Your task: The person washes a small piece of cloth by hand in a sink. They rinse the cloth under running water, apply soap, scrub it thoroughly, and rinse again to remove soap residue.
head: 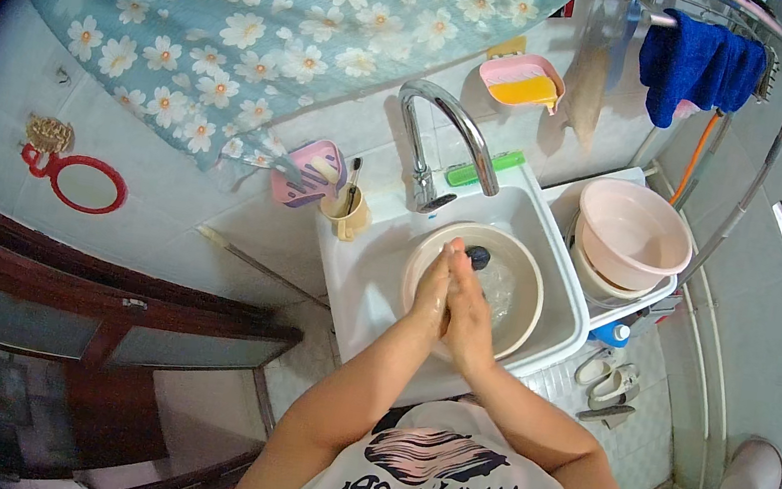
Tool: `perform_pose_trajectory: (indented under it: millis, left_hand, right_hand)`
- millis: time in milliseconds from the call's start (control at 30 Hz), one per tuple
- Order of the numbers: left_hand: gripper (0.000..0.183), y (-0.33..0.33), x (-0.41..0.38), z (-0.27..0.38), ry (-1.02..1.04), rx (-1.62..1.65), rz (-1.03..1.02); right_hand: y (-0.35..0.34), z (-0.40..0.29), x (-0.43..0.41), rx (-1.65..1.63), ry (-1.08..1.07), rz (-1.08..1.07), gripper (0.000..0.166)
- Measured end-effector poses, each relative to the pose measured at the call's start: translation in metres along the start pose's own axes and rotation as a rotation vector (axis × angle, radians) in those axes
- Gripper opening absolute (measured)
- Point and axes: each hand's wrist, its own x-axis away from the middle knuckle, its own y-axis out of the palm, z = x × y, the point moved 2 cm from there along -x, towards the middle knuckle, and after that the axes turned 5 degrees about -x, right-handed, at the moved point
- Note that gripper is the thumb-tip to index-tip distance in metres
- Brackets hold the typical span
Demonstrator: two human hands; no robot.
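Note:
My left hand (434,289) and my right hand (468,305) are pressed palm to palm, fingers pointing away from me. They are over a cream plastic basin (536,297) standing in a white sink (374,284). Whether anything lies between the palms is hidden. Clear, rippled water (501,295) shows in the basin to the right of my hands. Just past my right fingers is a small dark, rounded object (478,257), perhaps bunched cloth. Beyond the basin rises a chrome faucet (457,106), its spout above the basin's far side. No stream from it is visible.
A beige cup (349,221) with a toothbrush and a pink soap dish (307,173) are at the sink's left. Stacked basins (635,232) stand on the right. A blue towel (698,66) hangs upper right. Slippers (614,384) lie on the floor.

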Motion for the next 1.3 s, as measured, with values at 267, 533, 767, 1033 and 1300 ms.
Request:
perform_pose_trajectory:
  millis: [267,533,767,1033,1300]
  left_hand:
    - [0.045,0.005,0.002,-0.011,-0.053,0.04,-0.036]
    - [0.048,0.015,0.026,-0.023,0.125,-0.055,-0.186]
    - [0.04,0.005,0.014,0.008,0.032,0.035,-0.028]
    - [0.043,0.007,0.02,-0.009,0.092,0.013,-0.035]
    - [0.041,0.013,0.035,-0.017,0.056,0.003,-0.145]
  right_hand:
    - [-0.009,0.018,-0.007,-0.053,0.085,0.072,0.041]
    - [-0.021,0.033,-0.032,-0.3,0.413,0.225,0.044]
    - [0.0,-0.006,-0.002,-0.033,0.036,0.02,0.047]
    - [-0.009,0.015,-0.007,-0.119,0.186,0.071,0.046]
    - [-0.019,0.01,-0.018,-0.228,0.341,0.148,0.042]
